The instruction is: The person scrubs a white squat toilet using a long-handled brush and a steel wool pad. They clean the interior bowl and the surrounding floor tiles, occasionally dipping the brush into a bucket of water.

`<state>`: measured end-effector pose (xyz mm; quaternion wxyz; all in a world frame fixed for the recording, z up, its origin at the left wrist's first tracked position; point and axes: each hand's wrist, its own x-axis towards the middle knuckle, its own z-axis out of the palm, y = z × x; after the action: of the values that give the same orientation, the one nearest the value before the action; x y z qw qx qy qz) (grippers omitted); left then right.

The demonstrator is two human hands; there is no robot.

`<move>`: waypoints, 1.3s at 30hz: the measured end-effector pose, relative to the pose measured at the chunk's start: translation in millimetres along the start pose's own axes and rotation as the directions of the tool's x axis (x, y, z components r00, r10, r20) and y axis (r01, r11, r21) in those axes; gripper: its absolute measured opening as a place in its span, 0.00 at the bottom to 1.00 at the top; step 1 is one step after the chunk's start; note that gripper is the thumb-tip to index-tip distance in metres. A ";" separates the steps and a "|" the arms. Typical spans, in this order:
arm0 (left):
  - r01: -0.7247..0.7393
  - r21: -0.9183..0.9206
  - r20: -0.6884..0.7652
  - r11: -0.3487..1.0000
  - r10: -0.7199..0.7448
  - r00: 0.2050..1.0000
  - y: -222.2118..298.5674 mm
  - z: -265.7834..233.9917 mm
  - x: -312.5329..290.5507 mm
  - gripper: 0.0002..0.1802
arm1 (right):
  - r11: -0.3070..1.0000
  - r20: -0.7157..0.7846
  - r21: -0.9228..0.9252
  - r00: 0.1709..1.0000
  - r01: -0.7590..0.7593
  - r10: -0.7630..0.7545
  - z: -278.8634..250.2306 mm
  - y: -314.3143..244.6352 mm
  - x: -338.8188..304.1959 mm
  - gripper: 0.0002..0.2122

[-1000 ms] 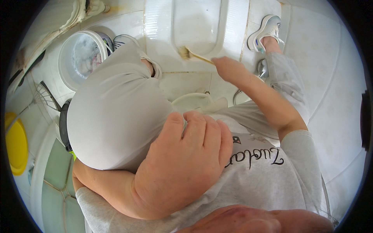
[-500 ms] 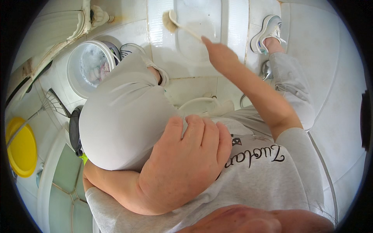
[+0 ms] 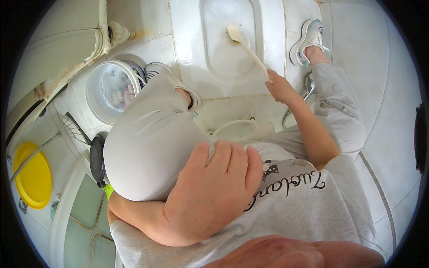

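Observation:
My right hand (image 3: 280, 87) is closed round the handle end of a cream long-handled scrub brush (image 3: 254, 54). Its head lies bristles down in the recessed basin of a white squat toilet (image 3: 187, 53). The bristles are mostly hidden under the head. Small dark specks show in the basin. In front of my torso, beside my raised left knee, my left hand (image 3: 214, 187) hangs loosely with its back up. Its fingers are a little apart and bend downward, so the tips are hidden. Nothing shows in it.
A white bucket (image 3: 91, 96) of sudsy water and cloth stands beside my left shoe. Further left are a yellow round lid (image 3: 33, 178), a wire strainer (image 3: 71, 129) and a black-handled object (image 3: 97, 158). A shower head (image 3: 309, 85) lies near my right leg; a grey hose (image 3: 380, 196) runs at right.
My right hand has drawn back toward me and to the right. The brush head has moved rightward and turned from bristles showing to bristles down. My left hand stays beside the knee.

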<state>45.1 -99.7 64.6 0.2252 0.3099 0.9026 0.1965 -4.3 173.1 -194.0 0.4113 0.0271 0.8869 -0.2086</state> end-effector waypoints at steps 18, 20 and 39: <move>-0.029 -0.045 0.144 0.999 0.035 0.989 -7.6 -14.3 9.2 0.26 | 0.888 0.300 0.427 0.953 -0.169 0.037 32.8 -36.5 167.2 0.14; -0.019 -0.047 0.123 0.999 0.025 0.992 -11.7 -10.6 8.8 0.26 | 0.906 0.249 0.415 0.968 -0.080 -0.028 58.0 -37.4 142.0 0.15; 0.008 -0.091 0.133 0.996 0.004 0.991 -10.8 -12.9 15.4 0.27 | 0.948 0.449 -0.127 0.869 0.290 -0.206 48.4 57.8 31.6 0.16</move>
<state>22.3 -100.4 65.5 0.2992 0.3108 0.8758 0.2163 22.3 202.8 -265.3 0.5671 -0.1736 0.7860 -0.1747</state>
